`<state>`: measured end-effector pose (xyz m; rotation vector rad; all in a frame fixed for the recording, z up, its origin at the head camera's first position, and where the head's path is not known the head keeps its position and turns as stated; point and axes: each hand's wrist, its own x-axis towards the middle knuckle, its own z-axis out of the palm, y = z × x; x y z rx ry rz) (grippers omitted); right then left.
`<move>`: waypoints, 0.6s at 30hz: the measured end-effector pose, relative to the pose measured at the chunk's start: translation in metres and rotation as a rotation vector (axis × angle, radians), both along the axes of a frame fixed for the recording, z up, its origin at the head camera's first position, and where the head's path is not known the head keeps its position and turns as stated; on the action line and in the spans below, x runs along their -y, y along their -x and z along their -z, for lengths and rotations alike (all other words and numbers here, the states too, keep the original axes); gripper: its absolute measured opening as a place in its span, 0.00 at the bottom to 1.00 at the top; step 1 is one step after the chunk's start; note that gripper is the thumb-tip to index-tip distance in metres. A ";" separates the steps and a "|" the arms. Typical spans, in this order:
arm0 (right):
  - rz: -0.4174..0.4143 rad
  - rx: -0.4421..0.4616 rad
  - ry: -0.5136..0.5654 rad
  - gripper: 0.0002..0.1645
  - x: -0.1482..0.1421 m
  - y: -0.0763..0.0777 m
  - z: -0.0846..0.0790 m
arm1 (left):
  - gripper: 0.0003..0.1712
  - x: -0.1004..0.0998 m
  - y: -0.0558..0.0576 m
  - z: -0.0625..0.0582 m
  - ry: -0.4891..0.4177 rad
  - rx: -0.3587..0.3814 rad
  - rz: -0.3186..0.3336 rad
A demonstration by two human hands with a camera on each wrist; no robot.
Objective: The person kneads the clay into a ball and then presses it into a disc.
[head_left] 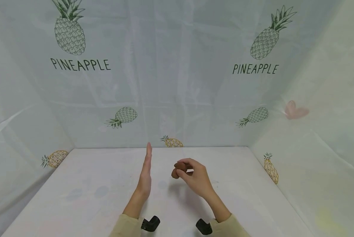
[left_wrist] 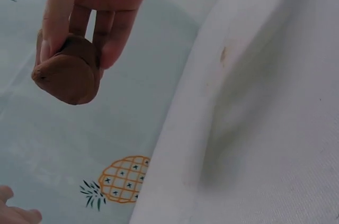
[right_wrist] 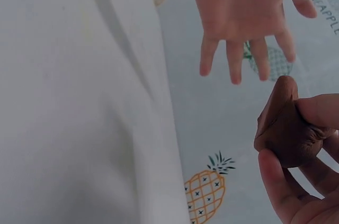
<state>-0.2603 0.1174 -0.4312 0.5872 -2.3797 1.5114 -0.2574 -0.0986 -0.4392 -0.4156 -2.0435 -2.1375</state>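
Note:
A lump of brown modelling clay point(head_left: 181, 166), apparently folded and creased, is held off the table by my right hand point(head_left: 198, 178), pinched between thumb and fingers. In the right wrist view the clay point(right_wrist: 290, 128) has a pointed upper end and wrinkles near the fingers. The left wrist view shows its rounded side point(left_wrist: 68, 79). My left hand point(head_left: 146, 174) stands upright to the left of the clay, apart from it, its palm turned toward it. Its fingers are straight and slightly spread, with nothing held, as the right wrist view shows.
A white tabletop point(head_left: 85, 204) with faint stains lies beneath both hands. Behind it hangs a pale curtain point(head_left: 171, 82) printed with pineapples, and similar sheets close off both sides. Black wrist-worn pieces point(head_left: 150, 223) sit by the light yellow sleeves point(head_left: 126, 227).

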 end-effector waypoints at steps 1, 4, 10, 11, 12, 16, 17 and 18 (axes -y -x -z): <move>0.000 0.001 0.005 0.18 0.002 0.000 -0.001 | 0.35 -0.001 0.000 -0.001 -0.003 -0.002 -0.002; -0.001 0.001 0.015 0.17 0.007 0.001 -0.003 | 0.36 -0.005 0.001 -0.005 -0.009 -0.010 -0.005; -0.016 0.010 0.055 0.15 0.017 0.001 -0.010 | 0.36 -0.012 0.000 -0.011 -0.021 -0.034 -0.015; -0.017 0.012 0.061 0.15 0.018 0.001 -0.011 | 0.36 -0.013 0.000 -0.011 -0.025 -0.038 -0.017; -0.021 0.015 0.070 0.15 0.019 0.001 -0.012 | 0.35 -0.015 0.001 -0.012 -0.030 -0.041 -0.021; -0.020 0.020 0.083 0.16 0.023 0.000 -0.013 | 0.36 -0.018 0.001 -0.013 -0.048 -0.054 -0.022; -0.021 0.022 0.088 0.16 0.024 0.000 -0.014 | 0.36 -0.018 0.001 -0.013 -0.051 -0.058 -0.024; -0.024 0.023 0.093 0.16 0.024 0.000 -0.014 | 0.36 -0.019 0.001 -0.014 -0.057 -0.060 -0.026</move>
